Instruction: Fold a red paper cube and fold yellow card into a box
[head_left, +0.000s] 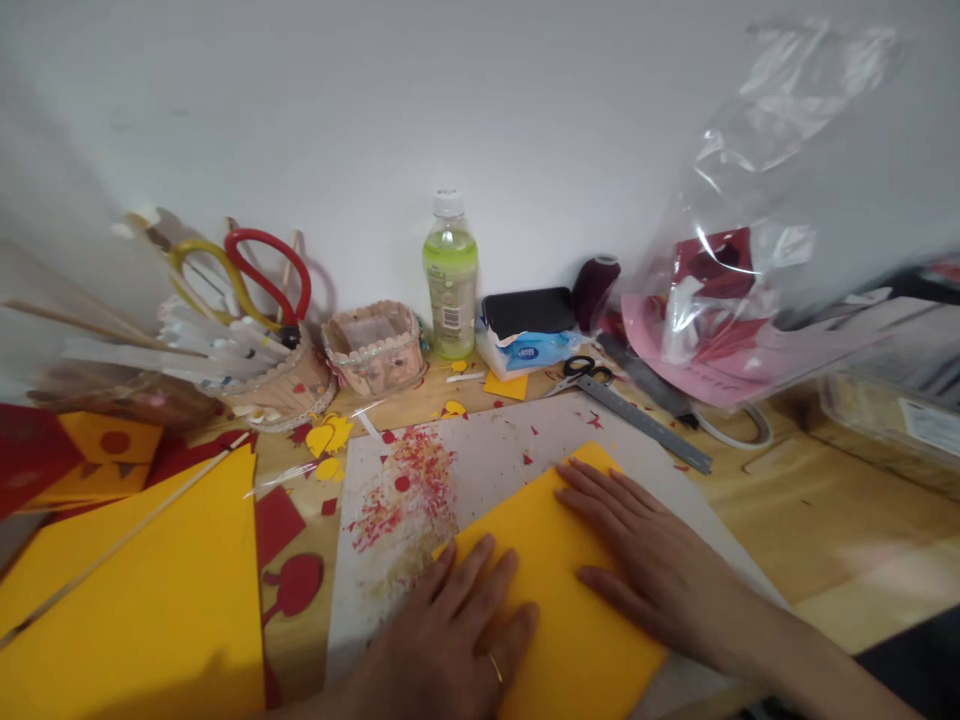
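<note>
A sheet of yellow paper lies tilted on a pale board in front of me. My left hand, with a ring on one finger, rests flat on the paper's left part, fingers stretched out. On its right part lies my right hand, palm down with the fingers extended. Whether the paper is folded I cannot tell. Red and tan shavings are scattered on the board beyond my left hand. Near the board's far right edge lie a metal ruler and black-handled scissors.
More yellow paper and a thin stick lie at left, beside red cut-outs. Along the wall stand a pen basket, a small basket, a drink bottle, a tissue pack under a black phone, and a clear bag.
</note>
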